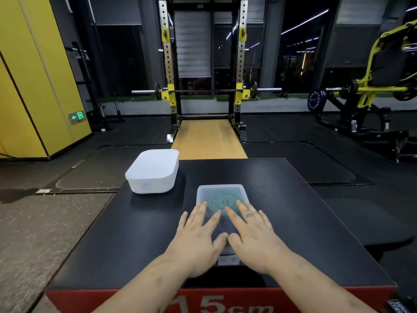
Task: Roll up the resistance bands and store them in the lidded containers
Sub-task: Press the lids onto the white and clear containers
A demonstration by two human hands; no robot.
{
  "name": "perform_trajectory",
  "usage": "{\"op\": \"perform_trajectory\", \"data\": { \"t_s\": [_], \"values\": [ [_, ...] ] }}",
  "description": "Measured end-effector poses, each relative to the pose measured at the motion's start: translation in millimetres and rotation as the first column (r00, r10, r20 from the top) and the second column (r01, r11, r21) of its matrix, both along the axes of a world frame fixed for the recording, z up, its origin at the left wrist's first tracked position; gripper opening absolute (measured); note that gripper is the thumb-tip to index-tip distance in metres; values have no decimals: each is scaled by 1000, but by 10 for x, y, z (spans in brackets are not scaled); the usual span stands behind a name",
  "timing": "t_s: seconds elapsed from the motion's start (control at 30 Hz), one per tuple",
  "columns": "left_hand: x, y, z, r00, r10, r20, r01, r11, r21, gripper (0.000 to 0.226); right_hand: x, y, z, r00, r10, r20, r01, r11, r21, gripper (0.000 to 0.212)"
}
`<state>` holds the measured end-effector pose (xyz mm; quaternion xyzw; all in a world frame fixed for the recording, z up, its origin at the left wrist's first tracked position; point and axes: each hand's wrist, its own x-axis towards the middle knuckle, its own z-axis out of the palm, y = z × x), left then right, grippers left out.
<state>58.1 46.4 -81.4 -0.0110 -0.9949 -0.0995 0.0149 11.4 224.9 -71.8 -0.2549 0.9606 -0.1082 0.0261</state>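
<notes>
1. Two hands lie flat, side by side, on the translucent lid of a clear plastic container that sits near the middle of the black-topped step box.
2. Left hand: fingers straight and spread wide, palm down on the left half of the lid, gripping nothing.
3. Right hand: the same, fingers straight and splayed, pressing the right half; the thumbs nearly meet at the near edge.
4. One green resistance band shows through the lid, coiled in a flat spiral inside this container, so rolling and placing look done for this band.
5. Step in hand, as I judge it: closing, with both palms pushing the lid down to seat it.
6. One white lidded container stands at the far left corner of the box, lid on, well apart from the hands; I cannot tell what it holds.
7. Next move probably calls for even pressure round the rim, corners above all, then a check that no edge rides up.
8. No loose band is visible on the box top, so whether more remain I cannot say.
</notes>
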Motion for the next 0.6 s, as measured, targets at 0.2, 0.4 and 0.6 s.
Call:
{"op": "perform_trajectory", "data": {
  "t_s": [0.2,0.4,0.6],
  "values": [
    [194,-60,-2,1000,0,15,0,1000,-6,76,160,105,-31,999,-29,15,30,999,-19,79],
    [209,-60,-22,1000,11,13,-11,1000,10,76,131,113,-60,999,-22,38,25,998,-60,70],
    [340,-70,-92,998,56,-14,-56,998,26,72,245,223,-128,995,-89,48,94,990,-101,72]
  ]
}}
